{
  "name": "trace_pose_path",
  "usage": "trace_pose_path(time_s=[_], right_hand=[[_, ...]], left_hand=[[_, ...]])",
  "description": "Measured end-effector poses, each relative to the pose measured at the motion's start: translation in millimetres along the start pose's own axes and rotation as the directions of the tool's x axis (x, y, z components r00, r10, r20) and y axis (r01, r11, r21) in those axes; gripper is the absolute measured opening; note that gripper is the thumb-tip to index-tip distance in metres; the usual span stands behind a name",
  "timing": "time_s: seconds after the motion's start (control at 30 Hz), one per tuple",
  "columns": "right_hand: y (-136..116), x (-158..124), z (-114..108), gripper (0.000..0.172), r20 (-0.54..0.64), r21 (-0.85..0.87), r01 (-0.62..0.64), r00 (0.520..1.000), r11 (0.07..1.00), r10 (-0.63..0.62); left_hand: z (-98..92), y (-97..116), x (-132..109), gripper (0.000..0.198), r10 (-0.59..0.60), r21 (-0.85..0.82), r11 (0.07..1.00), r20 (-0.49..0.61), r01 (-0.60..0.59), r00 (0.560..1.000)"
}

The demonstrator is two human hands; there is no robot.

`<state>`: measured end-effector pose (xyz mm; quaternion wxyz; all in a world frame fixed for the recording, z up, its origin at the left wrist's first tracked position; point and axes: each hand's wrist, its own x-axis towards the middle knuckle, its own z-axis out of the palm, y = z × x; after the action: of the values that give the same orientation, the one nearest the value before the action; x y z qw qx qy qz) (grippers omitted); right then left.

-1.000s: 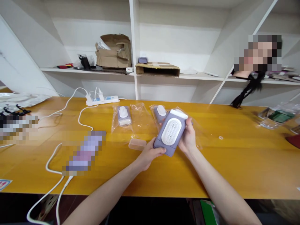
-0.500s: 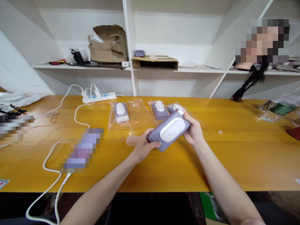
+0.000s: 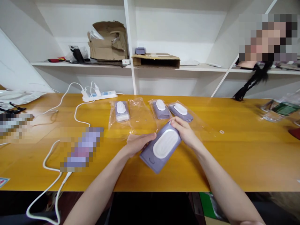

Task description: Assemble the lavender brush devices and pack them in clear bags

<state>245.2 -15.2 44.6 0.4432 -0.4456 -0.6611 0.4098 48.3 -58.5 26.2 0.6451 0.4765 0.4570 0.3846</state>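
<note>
Both my hands hold a lilac plastic device [image 3: 160, 149] with a white oval pad, tilted above the yellow wooden table [image 3: 234, 162]. My left hand [image 3: 140, 143] presses its flat fingers against the device's left edge. My right hand [image 3: 184, 131] curls over its upper end, hiding that end. Beyond them lie several similar devices in clear plastic bags [image 3: 122, 111], and an empty clear bag [image 3: 142, 115] lies beside the leftmost one.
White cables run from a power strip [image 3: 99, 96] across the table's left side, past a pixelated object [image 3: 82, 150]. White shelves behind hold cardboard boxes [image 3: 109, 42]. A head with dark braided hair [image 3: 257, 72] stands at the back right, near a plastic bag [image 3: 278, 108].
The device has turned, its lower end swinging toward me. My right hand now covers its upper end. The bagged device behind it now shows fully.
</note>
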Motion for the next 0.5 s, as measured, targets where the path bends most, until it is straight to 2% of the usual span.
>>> trace_pose_path(time_s=[0.07, 0.17, 0.23, 0.37, 0.5], right_hand=[[-2.1, -9.0, 15.3, 0.017, 0.093, -0.05, 0.007, 0.996, 0.999, -0.003], [-1.7, -16.5, 27.4, 0.019, 0.135, -0.095, 0.01, 0.991, 0.995, 0.003], [0.1, -15.8, 25.7, 0.022, 0.182, -0.097, 0.004, 0.983, 0.995, 0.014], [3.9, -8.5, 13.8, 0.025, 0.325, -0.159, 0.024, 0.945, 0.987, 0.029], [6.8, -4.5, 13.3, 0.024, 0.327, 0.0, -0.069, 0.943, 0.998, 0.065]], left_hand=[[3.3, -4.7, 2.3, 0.043, -0.032, 0.049, 0.998, 0.046, 0.03, 0.998], [7.8, -8.9, 5.5, 0.046, 0.057, 0.161, 0.985, 0.059, -0.065, 0.997], [8.9, -10.2, 7.2, 0.048, 0.089, 0.207, 0.973, 0.065, -0.101, 0.994], [9.8, -13.4, 9.5, 0.049, 0.076, 0.232, 0.968, 0.092, -0.095, 0.993], [13.2, -16.0, 10.2, 0.049, 0.074, 0.221, 0.971, 0.055, -0.085, 0.996]])
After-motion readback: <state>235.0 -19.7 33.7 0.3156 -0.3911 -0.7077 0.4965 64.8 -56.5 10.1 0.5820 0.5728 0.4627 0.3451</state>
